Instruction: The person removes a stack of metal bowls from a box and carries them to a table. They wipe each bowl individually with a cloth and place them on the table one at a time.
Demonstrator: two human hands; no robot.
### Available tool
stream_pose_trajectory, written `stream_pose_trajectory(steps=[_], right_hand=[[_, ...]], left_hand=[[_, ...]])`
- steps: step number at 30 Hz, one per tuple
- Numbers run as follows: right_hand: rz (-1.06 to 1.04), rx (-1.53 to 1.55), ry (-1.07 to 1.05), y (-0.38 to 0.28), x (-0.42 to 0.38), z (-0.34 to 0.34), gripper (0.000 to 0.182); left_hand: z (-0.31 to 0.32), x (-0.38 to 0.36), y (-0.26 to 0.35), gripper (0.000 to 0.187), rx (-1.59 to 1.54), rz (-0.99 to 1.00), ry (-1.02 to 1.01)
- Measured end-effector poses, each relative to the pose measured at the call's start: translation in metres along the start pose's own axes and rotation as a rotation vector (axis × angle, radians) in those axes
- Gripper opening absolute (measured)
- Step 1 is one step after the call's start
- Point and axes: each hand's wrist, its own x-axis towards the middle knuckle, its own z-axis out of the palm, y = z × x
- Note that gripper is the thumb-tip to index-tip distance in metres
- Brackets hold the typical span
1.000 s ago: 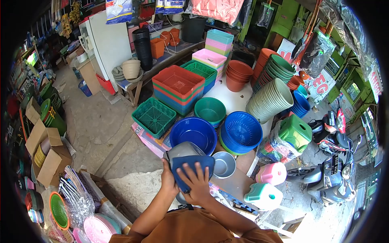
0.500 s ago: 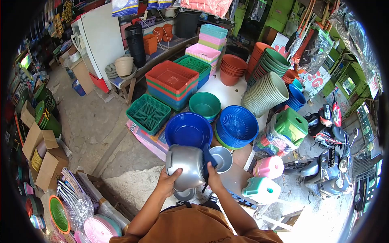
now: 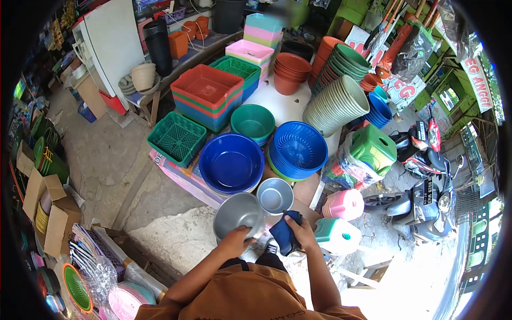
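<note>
My left hand (image 3: 236, 242) grips a silver-grey metal pot (image 3: 230, 209) by its near rim, with the thumb or fingers over the edge. The pot is tilted so its hollow inside faces up toward me. In my right hand (image 3: 303, 233) is a bunched dark blue cloth (image 3: 285, 238), held just right of the pot and apart from it. A smaller silver-grey pot (image 3: 275, 196) sits right beyond my hands, its open top facing up. Beside it are a dark blue basin (image 3: 231, 162) and a stack of blue baskets (image 3: 298, 150).
Red baskets (image 3: 205, 85), a green basket (image 3: 177, 137), a green basin (image 3: 253, 121) and leaning pale pots (image 3: 336, 106) crowd the display. Pink (image 3: 343, 204) and teal stools (image 3: 337, 236) stand at right, near a parked motorcycle (image 3: 426, 205). A cardboard box (image 3: 56, 213) is at left.
The pot has turned from showing its outer side to showing its inside. My right hand and the cloth have come away from it, toward the right and lower. The camera view has shifted.
</note>
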Motion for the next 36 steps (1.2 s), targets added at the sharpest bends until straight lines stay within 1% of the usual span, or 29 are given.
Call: stream_pose_trajectory(steps=[2,3,4,5,6,8,9,10,11,12,13,14,15,16,17,18,19,21,22,23,24,25,26,28,31,32,34,35,36], right_hand=[[0.085,-0.308,-0.046,-0.005,0.007,-0.01,0.048],[0.039,-0.366,-0.071,-0.007,0.009,-0.013,0.049],[0.049,-0.368,-0.066,-0.003,0.011,-0.02,0.049],[0.088,-0.488,-0.061,0.005,0.017,-0.029,0.046],[0.126,-0.608,-0.058,0.014,0.024,-0.038,0.042],[0.112,-0.653,-0.076,0.027,0.026,-0.054,0.042],[0.15,-0.736,-0.038,0.033,0.027,-0.062,0.046],[0.187,-0.82,-0.001,0.036,0.027,-0.067,0.051],[0.194,-0.828,-0.01,0.043,0.028,-0.071,0.051],[0.168,-0.803,0.13,0.053,0.031,-0.074,0.05],[0.14,-0.776,0.269,0.061,0.036,-0.078,0.049],[0.145,-0.788,0.258,0.068,0.043,-0.083,0.049],[0.131,-0.72,0.321,0.075,0.052,-0.088,0.048],[0.117,-0.651,0.384,0.082,0.059,-0.091,0.046],[0.122,-0.662,0.371,0.086,0.067,-0.092,0.046],[0.131,-0.58,0.414,0.09,0.076,-0.092,0.044],[0.142,-0.498,0.456,0.093,0.084,-0.09,0.043],[0.178,-0.449,0.451,0.083,0.094,-0.077,0.042],[0.211,-0.393,0.459,0.082,0.098,-0.073,0.041],[0.219,-0.401,0.441,0.096,0.105,-0.076,0.041],[0.142,-0.413,0.433,0.114,0.117,-0.079,0.039],[0.066,-0.428,0.423,0.123,0.125,-0.08,0.038],[0.072,-0.437,0.406,0.132,0.133,-0.083,0.038],[0.038,-0.289,0.286,0.153,0.14,-0.088,0.03],[0.075,-0.277,0.2,0.146,0.144,-0.083,0.022],[0.093,-0.287,0.189,0.149,0.148,-0.083,0.022],[0.017,-0.285,0.142,0.155,0.155,-0.086,0.018],[0.009,-0.385,0.153,0.155,0.159,-0.085,0.019],[0.019,-0.393,0.138,0.156,0.164,-0.082,0.019]], left_hand=[[0.021,0.001,0.012,0.03,0.048,0.001,-0.137],[0.031,0.005,0.016,0.03,0.041,0.002,-0.145],[0.036,0.009,0.025,0.029,0.103,0.04,-0.225],[0.04,0.012,0.031,0.028,0.166,0.079,-0.304],[0.044,0.017,0.029,0.028,0.159,0.078,-0.31],[0.051,0.031,0.026,0.028,0.275,0.23,-0.45],[0.055,0.039,0.024,0.027,0.332,0.215,-0.519],[0.059,0.044,0.021,0.027,0.322,0.206,-0.518],[0.062,0.048,0.015,0.029,0.367,0.281,-0.429],[0.065,0.051,0.01,0.03,0.413,0.353,-0.338],[0.064,0.055,0.01,0.03,0.402,0.343,-0.334],[0.06,0.061,0.01,0.035,0.383,0.319,-0.155],[0.057,0.066,0.01,0.041,0.364,0.291,0.024],[0.054,0.071,0.009,0.041,0.357,0.277,0.027],[0.052,0.077,0.008,0.047,0.29,0.13,0.231],[0.051,0.082,0.005,0.054,0.223,-0.021,0.434],[0.055,0.09,-0.009,0.054,0.218,-0.039,0.437],[0.073,0.11,-0.055,0.064,-0.701,-0.274,0.129],[0.082,0.116,-0.067,0.064,-0.707,-0.294,0.143],[0.089,0.124,-0.076,0.064,-0.721,-0.31,0.175],[0.094,0.131,-0.088,0.063,-0.733,-0.321,0.209],[0.097,0.136,-0.094,0.061,-0.657,-0.305,0.247],[0.101,0.142,-0.103,0.061,-0.661,-0.321,0.26],[0.115,0.147,-0.125,0.056,-0.781,-0.423,0.278],[0.119,0.154,-0.135,0.053,-0.803,-0.464,0.281],[0.126,0.158,-0.144,0.053,-0.813,-0.485,0.287],[0.146,0.162,-0.158,0.052,-0.8,-0.447,0.43],[0.155,0.165,-0.164,0.05,-0.905,-0.417,0.482],[0.162,0.167,-0.173,0.05,-0.909,-0.432,0.494]])
